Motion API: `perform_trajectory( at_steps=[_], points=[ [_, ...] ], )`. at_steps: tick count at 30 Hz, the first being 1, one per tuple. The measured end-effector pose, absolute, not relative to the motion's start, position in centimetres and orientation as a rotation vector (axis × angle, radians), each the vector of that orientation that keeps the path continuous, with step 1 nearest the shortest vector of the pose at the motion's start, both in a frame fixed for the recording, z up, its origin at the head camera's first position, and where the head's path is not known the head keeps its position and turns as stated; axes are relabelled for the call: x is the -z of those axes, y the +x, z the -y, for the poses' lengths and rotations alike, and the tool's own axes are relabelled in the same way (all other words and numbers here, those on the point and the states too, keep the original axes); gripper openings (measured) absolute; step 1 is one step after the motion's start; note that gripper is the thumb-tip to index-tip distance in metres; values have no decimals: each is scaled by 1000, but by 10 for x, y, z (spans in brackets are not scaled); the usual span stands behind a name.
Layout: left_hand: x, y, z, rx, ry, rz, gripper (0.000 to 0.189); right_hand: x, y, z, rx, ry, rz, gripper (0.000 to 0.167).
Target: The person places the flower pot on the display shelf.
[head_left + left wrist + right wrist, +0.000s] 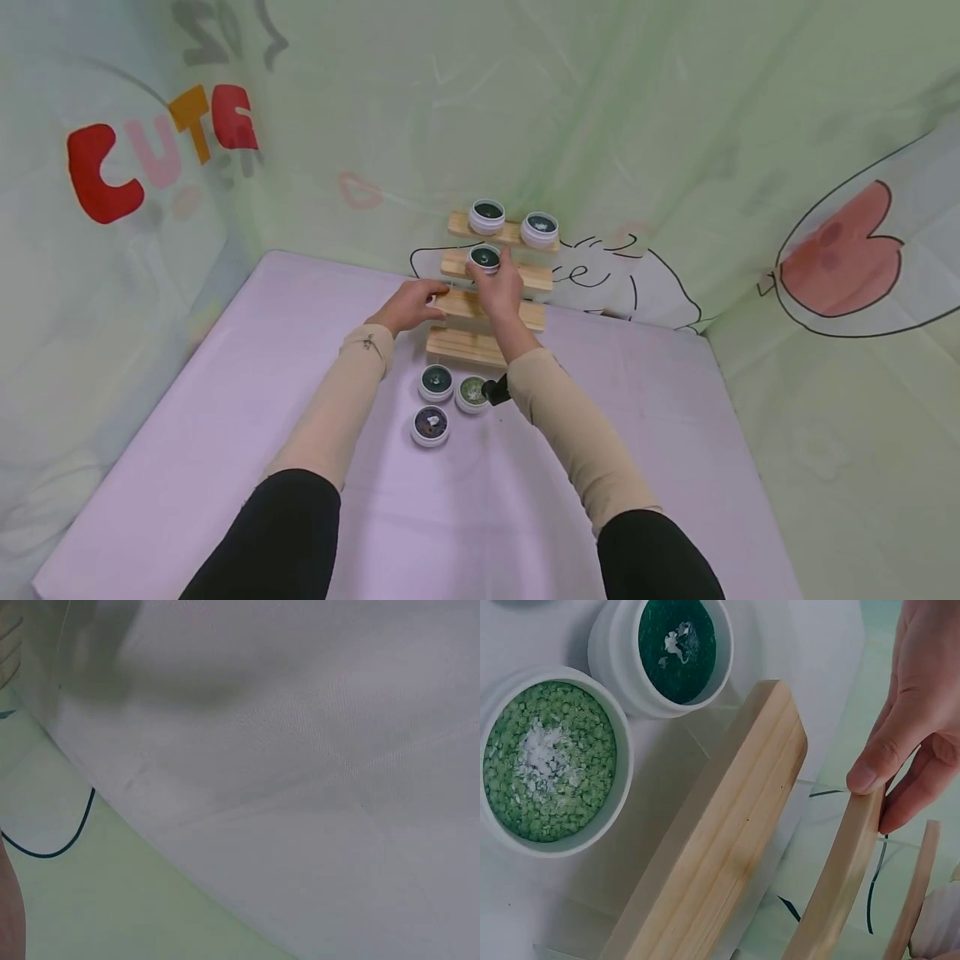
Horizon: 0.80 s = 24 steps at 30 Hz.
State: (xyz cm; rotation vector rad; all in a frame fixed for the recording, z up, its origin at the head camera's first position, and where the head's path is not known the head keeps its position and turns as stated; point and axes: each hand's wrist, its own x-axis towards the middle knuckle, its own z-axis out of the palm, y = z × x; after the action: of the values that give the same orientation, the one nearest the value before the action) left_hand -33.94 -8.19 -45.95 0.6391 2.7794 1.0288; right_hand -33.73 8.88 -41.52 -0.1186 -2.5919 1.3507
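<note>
A stepped stand has several wooden shelves joined by clear sides. My left hand pinches the left end of the third shelf from the top, its thumb on one face and fingers under the other in the right wrist view. With my right hand I hold a white round jar with a dark green top between thumb and fingers, at the left part of the second shelf. Only the white side of this jar shows at the right wrist view's corner.
Two white jars stand on the top shelf. Before the stand, on the lilac-covered table, are a dark green jar, a light green jar and a dark purplish jar. Printed cloth hangs behind.
</note>
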Motion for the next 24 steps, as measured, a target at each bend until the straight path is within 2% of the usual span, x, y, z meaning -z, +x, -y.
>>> perform_trajectory(
  at_steps=[15,20,24],
  points=[
    [455,-336,83,-1010,653,-2790,54,413,-338,-83,-1317,-157,2588,81],
    [458,-339,83,-1016,670,-2798,53,413,-333,-84,-1351,-144,2552,75],
    [461,-342,84,-1035,675,-2795,53,412,-327,-87,-1418,-123,2507,77]
  ],
)
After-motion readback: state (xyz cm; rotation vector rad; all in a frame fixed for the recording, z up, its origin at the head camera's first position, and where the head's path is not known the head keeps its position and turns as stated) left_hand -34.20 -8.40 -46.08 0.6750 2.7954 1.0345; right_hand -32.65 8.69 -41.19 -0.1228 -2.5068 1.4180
